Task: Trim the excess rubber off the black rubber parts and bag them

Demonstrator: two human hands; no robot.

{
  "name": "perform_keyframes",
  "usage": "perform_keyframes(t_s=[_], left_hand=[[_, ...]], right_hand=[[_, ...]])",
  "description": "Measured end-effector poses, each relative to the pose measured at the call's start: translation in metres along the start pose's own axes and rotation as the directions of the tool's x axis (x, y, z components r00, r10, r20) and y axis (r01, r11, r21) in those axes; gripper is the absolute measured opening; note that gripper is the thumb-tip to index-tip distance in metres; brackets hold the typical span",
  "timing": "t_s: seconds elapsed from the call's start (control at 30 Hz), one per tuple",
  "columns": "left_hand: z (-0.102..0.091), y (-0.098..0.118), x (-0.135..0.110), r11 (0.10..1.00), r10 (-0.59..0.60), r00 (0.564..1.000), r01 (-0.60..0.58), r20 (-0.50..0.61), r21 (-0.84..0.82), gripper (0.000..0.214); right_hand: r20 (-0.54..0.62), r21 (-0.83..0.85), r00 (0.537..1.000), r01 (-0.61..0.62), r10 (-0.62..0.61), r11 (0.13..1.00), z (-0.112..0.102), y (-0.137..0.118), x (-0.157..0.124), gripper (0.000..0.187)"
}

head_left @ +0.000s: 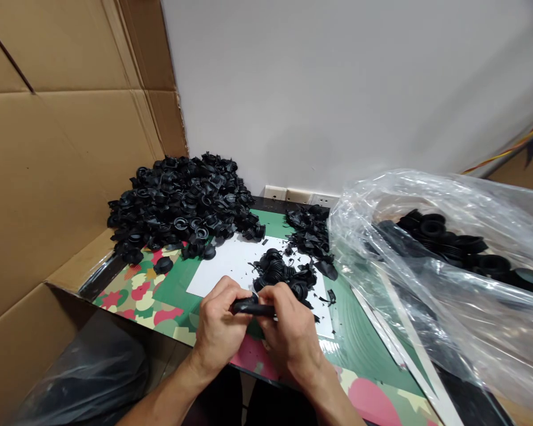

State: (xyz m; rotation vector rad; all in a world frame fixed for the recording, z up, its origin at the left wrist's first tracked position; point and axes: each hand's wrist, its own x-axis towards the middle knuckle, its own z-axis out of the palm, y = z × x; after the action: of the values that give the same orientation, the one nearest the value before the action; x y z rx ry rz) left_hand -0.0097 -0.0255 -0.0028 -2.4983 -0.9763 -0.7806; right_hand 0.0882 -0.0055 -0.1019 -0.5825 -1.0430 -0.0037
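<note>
My left hand (222, 322) is closed around a small black rubber part (245, 302), which looks like the ribbed bellows-shaped pieces on the table. My right hand (288, 331) grips a black-handled tool (264, 310) pressed up against that part. A thin pale edge shows between the hands, but I cannot make out the tool's kind. Just beyond my fingers, a small heap of black ribbed rubber parts (275, 269) lies on a white sheet (222, 266) with dark scraps around it.
A large pile of black rubber parts (182, 201) rises at the back left, beside a cardboard wall (71, 148). Thin black trimmings (308, 231) are heaped at the back. On the right, a clear plastic bag (359, 207) holds more rubber parts (453, 242). Power sockets (297, 196) line the wall.
</note>
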Motion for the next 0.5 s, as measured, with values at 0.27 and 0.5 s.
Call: perform_keyframes(t_s=[0.27,0.5], left_hand=[[0.005,-0.006,0.001,0.904,-0.348,0.936,0.35,0.052,-0.244,0.011],[0.0,0.002,0.005,0.937,-0.302,0.948,0.314,0.096,-0.151,0.018]], right_hand=[[0.205,0.432,0.857,-0.513,0.473,0.742,-0.011,0.004,0.004,0.022],[0.153,0.356,0.981,-0.169,0.121,0.919,-0.012,0.005,0.007,0.014]])
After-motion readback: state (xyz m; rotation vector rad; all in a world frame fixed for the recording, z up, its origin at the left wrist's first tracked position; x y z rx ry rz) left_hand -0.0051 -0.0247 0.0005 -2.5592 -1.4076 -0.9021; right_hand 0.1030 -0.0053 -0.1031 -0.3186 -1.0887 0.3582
